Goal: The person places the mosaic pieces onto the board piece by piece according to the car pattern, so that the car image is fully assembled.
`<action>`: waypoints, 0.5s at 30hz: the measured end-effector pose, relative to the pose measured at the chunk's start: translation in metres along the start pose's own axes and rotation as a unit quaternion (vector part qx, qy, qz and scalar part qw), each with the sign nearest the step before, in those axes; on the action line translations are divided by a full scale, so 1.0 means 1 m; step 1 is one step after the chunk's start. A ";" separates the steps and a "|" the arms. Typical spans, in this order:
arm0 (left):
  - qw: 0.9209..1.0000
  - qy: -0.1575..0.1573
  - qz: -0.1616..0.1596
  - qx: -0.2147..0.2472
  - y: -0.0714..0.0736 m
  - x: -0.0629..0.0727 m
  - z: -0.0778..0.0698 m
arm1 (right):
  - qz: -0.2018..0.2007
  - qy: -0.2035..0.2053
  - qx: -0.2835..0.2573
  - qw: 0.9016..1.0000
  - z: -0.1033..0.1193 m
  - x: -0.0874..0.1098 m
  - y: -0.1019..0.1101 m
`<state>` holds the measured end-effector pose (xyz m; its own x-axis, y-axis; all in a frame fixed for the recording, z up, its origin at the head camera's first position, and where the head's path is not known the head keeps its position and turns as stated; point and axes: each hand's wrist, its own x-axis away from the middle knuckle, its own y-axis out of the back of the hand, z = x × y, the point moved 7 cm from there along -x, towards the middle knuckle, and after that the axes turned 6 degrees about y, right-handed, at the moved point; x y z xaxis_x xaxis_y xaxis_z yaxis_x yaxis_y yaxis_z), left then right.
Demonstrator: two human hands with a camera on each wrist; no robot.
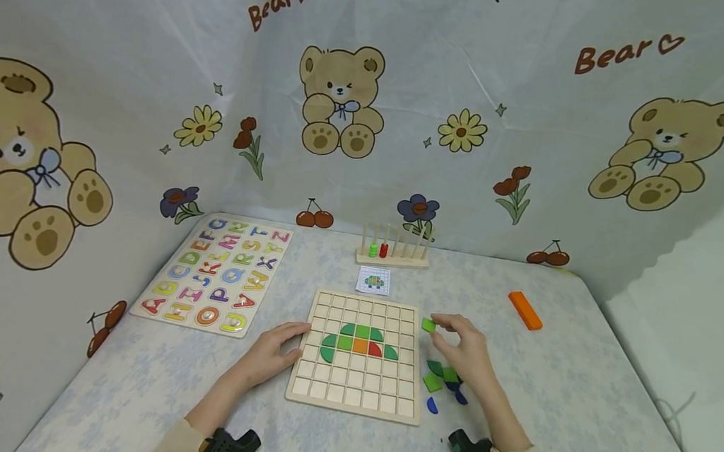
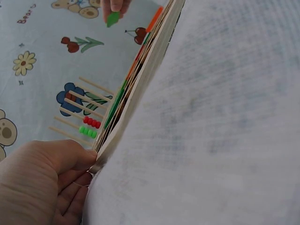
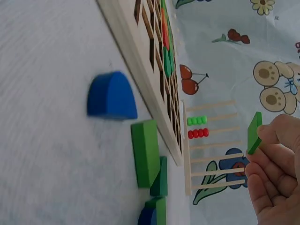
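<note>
Head view: right hand (image 1: 469,348) pinches green square (image 1: 429,325) just off board (image 1: 353,397)'s right edge, left hand (image 1: 272,350) rests loose-fingered at the opposite edge; best keep board steady, lower square level, corners aligned.

This looks like a children's play or learning corner; whether it belongs to a home or a classroom cannot be told. A wrinkled sheet (image 1: 412,81) printed with teddy bears (image 1: 342,125), flowers (image 1: 462,131) and cherries (image 1: 323,219) backs the bench (image 1: 585,392). On the bench's pale mottled surface lie an alphabet board (image 1: 221,272), a wooden bead stand (image 1: 392,262) and a gridded wooden board (image 1: 347,394) with bright shape pieces (image 1: 361,331).
</note>
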<state>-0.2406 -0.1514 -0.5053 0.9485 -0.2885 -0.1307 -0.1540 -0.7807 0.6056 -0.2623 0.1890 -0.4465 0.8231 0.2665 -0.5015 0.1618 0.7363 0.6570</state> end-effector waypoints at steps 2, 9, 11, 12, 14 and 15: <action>1.000 0.000 0.001 -0.001 0.000 0.000 0.000 | -0.001 0.012 -0.009 1.000 0.007 -0.003 -0.003; 1.000 0.001 0.001 0.002 0.000 0.000 0.001 | 0.004 0.039 -0.034 0.999 0.030 -0.012 -0.019; 1.000 0.002 0.002 0.004 0.000 0.000 0.001 | 0.010 0.035 -0.043 0.998 0.034 -0.014 -0.025; 1.000 0.002 0.001 0.006 0.000 0.000 0.001 | 0.014 0.033 -0.050 0.998 0.037 -0.015 -0.028; 1.000 0.003 0.001 0.007 0.000 0.000 0.001 | 0.019 0.037 -0.062 0.997 0.042 -0.018 -0.034; 1.000 0.002 0.001 0.008 0.001 0.000 0.001 | 0.023 0.040 -0.069 0.997 0.045 -0.019 -0.037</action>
<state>-0.2407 -0.1522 -0.5053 0.9495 -0.2878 -0.1254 -0.1608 -0.7890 0.5930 -0.2591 0.1290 -0.4361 0.7811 0.3463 -0.5196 0.0442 0.7994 0.5992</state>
